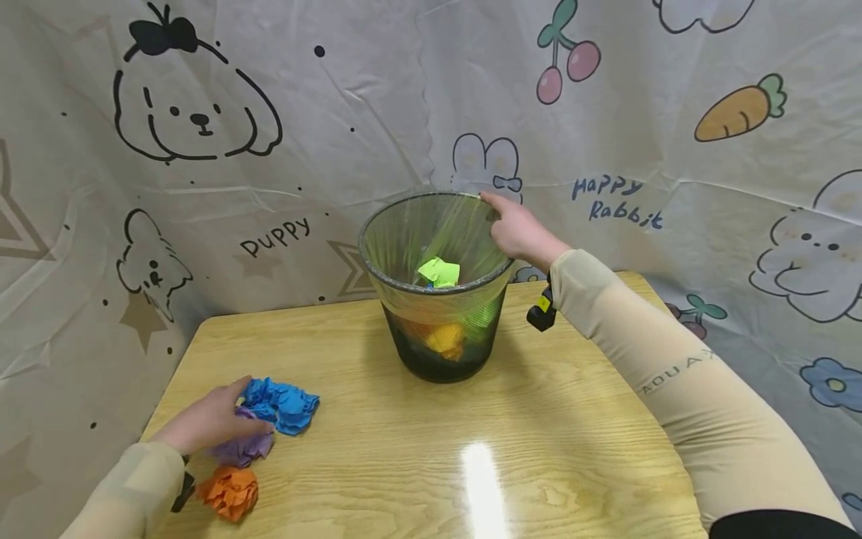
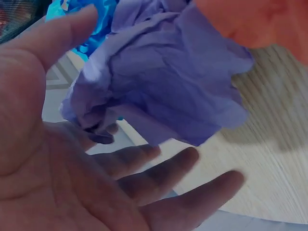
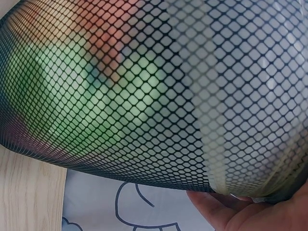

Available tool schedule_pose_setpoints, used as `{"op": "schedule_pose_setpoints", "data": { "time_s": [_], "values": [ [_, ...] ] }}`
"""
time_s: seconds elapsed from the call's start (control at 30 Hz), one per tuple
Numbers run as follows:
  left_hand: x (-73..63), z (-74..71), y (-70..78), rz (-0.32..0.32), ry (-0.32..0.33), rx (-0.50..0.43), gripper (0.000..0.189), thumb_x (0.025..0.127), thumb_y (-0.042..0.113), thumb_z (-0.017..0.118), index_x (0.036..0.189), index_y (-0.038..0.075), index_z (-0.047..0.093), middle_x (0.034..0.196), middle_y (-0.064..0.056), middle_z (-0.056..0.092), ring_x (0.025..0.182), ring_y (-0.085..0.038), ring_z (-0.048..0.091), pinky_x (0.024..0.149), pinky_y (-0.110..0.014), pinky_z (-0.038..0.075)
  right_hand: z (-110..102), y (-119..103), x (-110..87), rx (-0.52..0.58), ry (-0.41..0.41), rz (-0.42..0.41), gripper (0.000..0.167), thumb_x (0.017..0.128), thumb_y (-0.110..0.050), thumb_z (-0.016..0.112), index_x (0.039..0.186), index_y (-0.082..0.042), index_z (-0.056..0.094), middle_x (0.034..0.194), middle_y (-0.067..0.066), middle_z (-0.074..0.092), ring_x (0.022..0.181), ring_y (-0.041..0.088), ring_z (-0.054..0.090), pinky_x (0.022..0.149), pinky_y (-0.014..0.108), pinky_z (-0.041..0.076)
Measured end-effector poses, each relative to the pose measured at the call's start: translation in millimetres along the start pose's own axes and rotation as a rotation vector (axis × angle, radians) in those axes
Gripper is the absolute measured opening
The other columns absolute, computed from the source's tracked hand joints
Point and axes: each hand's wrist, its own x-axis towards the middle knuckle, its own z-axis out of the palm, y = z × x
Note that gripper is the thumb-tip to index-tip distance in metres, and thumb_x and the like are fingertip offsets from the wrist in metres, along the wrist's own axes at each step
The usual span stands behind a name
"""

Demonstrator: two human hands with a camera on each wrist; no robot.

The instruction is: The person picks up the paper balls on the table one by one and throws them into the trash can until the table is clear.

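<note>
My left hand (image 1: pixel 218 415) reaches over a crumpled purple paper ball (image 2: pixel 163 77) at the table's left side. Its fingers are spread and loosely bent beside the paper in the left wrist view, not closed round it. A crumpled blue paper ball (image 1: pixel 286 404) lies just beyond the fingertips, and an orange one (image 1: pixel 230 492) lies nearer the wrist. With my right hand (image 1: pixel 521 228) I grip the right rim of a black mesh wastebasket (image 1: pixel 387 314). Through its mesh, green paper (image 3: pixel 101 96) shows, and a lime paper ball (image 1: pixel 441 272) sits on top inside.
The wooden table (image 1: pixel 377 464) carries the basket near its back edge. A clear plastic liner (image 1: pixel 431 224) lines the basket. Behind hangs a pale curtain (image 1: pixel 377 97) with cartoon drawings, close to the table's back and left edges.
</note>
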Motion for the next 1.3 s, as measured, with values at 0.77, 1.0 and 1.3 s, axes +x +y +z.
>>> {"op": "schedule_pose_setpoints", "data": {
  "time_s": [0.77, 1.0, 1.3],
  "values": [
    [0.9, -3.1, -7.8, -0.035, -0.056, -0.012, 0.097, 0.091, 0.03, 0.076, 0.15, -0.023, 0.02, 0.146, -0.047, 0.035, 0.13, -0.062, 0.04, 0.101, -0.069, 0.04, -1, -3, 1.2, -0.022, 0.005, -0.001, 0.074, 0.095, 0.005, 0.033, 0.166, -0.013, 0.018, 0.17, 0.01, 0.017, 0.142, 0.03, 0.034, 0.078, 0.04, 0.046],
    [-4.9, -14.1, -4.7, 0.014, -0.04, 0.028, 0.062, 0.092, 0.025, 0.072, 0.128, -0.022, 0.053, 0.112, -0.028, 0.067, 0.099, -0.036, 0.064, 0.083, -0.055, 0.053, 0, -2, 1.7, -0.025, 0.008, -0.014, 0.074, 0.095, 0.005, 0.033, 0.165, -0.011, 0.018, 0.17, 0.01, 0.018, 0.142, 0.029, 0.033, 0.083, 0.04, 0.045],
    [-11.0, -27.1, 4.6, 0.05, 0.008, 0.063, 0.046, 0.094, 0.022, 0.07, 0.114, -0.018, 0.062, 0.099, -0.014, 0.07, 0.092, -0.032, 0.067, 0.08, -0.056, 0.054, 0, -2, -0.1, -0.019, 0.004, -0.018, 0.073, 0.096, 0.005, 0.031, 0.165, -0.012, 0.018, 0.17, 0.01, 0.018, 0.14, 0.029, 0.035, 0.081, 0.04, 0.045]
  ]
}}
